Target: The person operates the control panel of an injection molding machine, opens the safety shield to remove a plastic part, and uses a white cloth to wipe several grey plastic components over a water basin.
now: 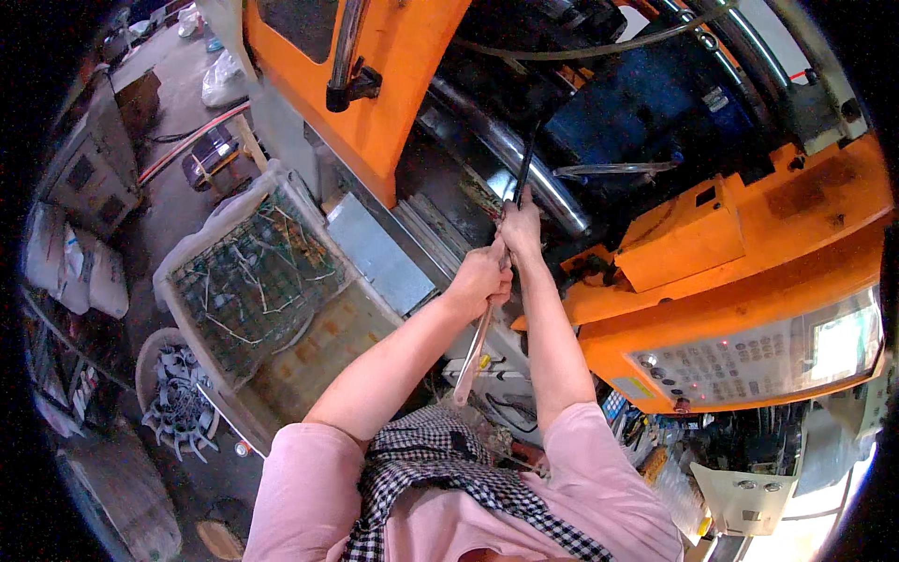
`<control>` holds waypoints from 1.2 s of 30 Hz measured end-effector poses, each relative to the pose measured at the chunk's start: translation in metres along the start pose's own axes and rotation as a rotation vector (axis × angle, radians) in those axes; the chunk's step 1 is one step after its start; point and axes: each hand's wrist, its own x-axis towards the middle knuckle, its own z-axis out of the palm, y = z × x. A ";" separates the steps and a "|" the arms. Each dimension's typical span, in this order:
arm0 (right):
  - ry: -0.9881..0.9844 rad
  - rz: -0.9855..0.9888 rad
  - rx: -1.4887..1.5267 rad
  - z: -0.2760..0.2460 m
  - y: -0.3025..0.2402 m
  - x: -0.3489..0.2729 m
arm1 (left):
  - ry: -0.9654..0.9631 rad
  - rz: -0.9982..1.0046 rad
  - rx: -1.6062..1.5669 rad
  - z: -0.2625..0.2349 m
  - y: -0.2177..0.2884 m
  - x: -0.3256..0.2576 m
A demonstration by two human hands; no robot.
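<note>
Head view shows both hands closed on one long rod (487, 318), which runs from low near the person's chest up and away into the open orange machine (403, 56). The left hand (479, 277) grips the pale, reddish lower part of the rod, with its fingers wrapped fully around it. The right hand (521, 225) sits just above it, further from the body, and its fingers are also clamped on the rod, where the rod becomes dark and thin. The two hands are almost touching, one behind the other along the rod.

The long axis of the rod goes nearly straight up in the picture, leaning a little to the right at the top. Its far end passes beside a shiny steel bar (510, 155) and goes into the dark inside of the machine; I cannot tell what the tip touches there. The near end hangs free below the left hand, just over a checked cloth (440, 468) on the person's chest.

The right hand is the nearer one to the machine's inside. At the left stands a wire basket (257, 281) with thin plastic pieces, well apart from both hands. At the right is a control panel (740, 361).
</note>
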 end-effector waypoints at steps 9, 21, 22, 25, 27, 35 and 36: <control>-0.031 -0.128 0.277 0.029 -0.017 0.028 | 0.153 0.055 0.054 0.000 0.031 0.011; 0.023 0.051 0.366 0.033 -0.019 0.007 | -0.051 0.032 0.140 -0.020 0.038 -0.007; 0.033 -0.065 0.328 0.035 -0.016 0.009 | -0.043 0.033 0.156 -0.021 0.038 -0.009; 0.016 0.115 0.402 0.034 -0.053 -0.021 | -0.010 0.041 0.207 -0.026 0.043 -0.018; -0.054 0.088 0.405 0.033 -0.046 -0.018 | 0.010 0.004 0.225 -0.030 0.041 -0.020; -0.183 0.132 0.411 0.048 -0.047 -0.043 | 0.099 -0.009 0.338 -0.050 0.043 -0.049; -0.194 0.131 0.420 0.050 -0.049 -0.045 | 0.126 -0.023 0.362 -0.047 0.048 -0.057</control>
